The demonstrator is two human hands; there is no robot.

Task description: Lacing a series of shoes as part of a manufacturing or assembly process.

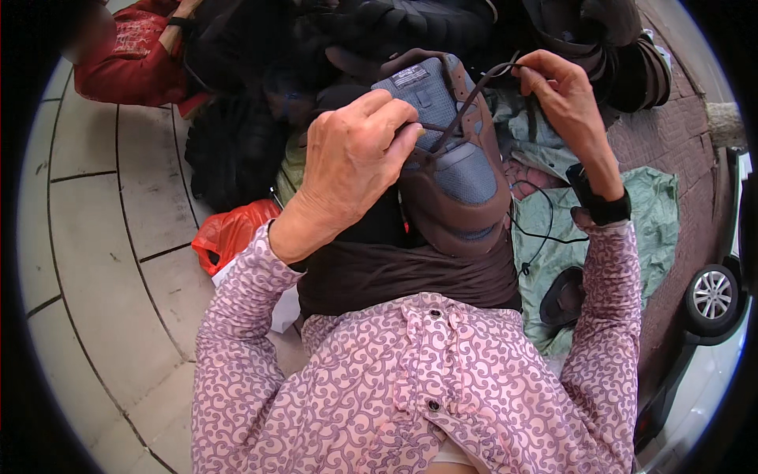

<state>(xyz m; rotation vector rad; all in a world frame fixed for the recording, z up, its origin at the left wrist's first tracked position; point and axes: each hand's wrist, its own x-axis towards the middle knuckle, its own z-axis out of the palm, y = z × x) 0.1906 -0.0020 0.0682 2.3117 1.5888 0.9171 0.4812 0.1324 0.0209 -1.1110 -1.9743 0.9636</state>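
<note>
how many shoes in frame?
2. A brown-and-grey shoe on the lap, steadied by the left hand while the right hand pulls its lace. A dark shoe lies on the green sheet. The dark pile above may hide more.

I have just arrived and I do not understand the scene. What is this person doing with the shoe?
A person in a pink patterned shirt holds a brown and grey shoe on the lap. The left hand grips the shoe at its lacing. The right hand pinches a dark shoelace and holds it taut, up and away from the shoe. Beside the person, an orange plastic bag lies on the tiled floor and a green cloth lies on the ground.
</note>
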